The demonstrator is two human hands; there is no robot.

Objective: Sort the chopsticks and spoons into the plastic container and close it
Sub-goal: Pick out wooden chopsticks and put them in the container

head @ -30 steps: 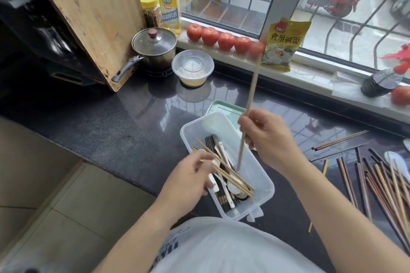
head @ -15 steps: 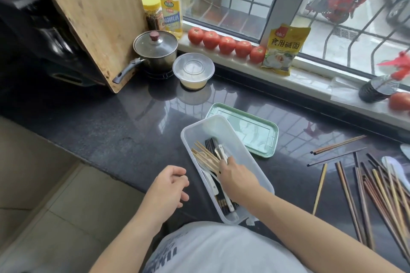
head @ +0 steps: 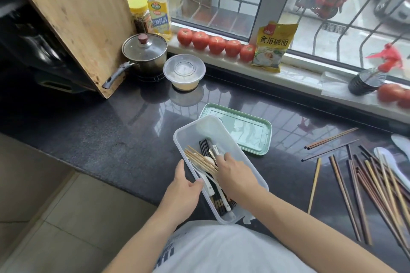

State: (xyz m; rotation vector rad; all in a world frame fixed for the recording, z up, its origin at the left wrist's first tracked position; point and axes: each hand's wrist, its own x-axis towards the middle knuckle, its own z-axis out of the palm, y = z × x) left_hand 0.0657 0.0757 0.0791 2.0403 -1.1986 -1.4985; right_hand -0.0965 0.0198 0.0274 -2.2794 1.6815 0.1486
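A wooden cutting board (head: 73, 17) is leaning at the far left of a dark stone counter (head: 93, 131). Beside it a lidded steel pot (head: 144, 51) is sitting next to a round clear tub (head: 184, 72), with a bottle of cooking wine (head: 158, 2) and a spice jar (head: 139, 14) behind them. Five tomatoes (head: 216, 45) are lining the windowsill.

In the middle, a clear plastic container (head: 199, 126) is lying open at the counter's near edge, holding pale and dark chopsticks (head: 200, 159) and white spoons (head: 207, 183). The left hand (head: 185, 188) is gripping the container's left wall, thumb over the rim and fingers outside. The right hand (head: 235, 175) is reaching inside, its fingers resting on the cutlery; whether they are pinching anything cannot be told. The green lid (head: 246, 131) is lying flat just behind the container, touching its far right corner.

At the right, many loose chopsticks (head: 363, 179), light and dark brown, are lying spread on the counter with a white spoon (head: 386, 157) among them. A yellow packet (head: 274, 46) is standing on the sill.
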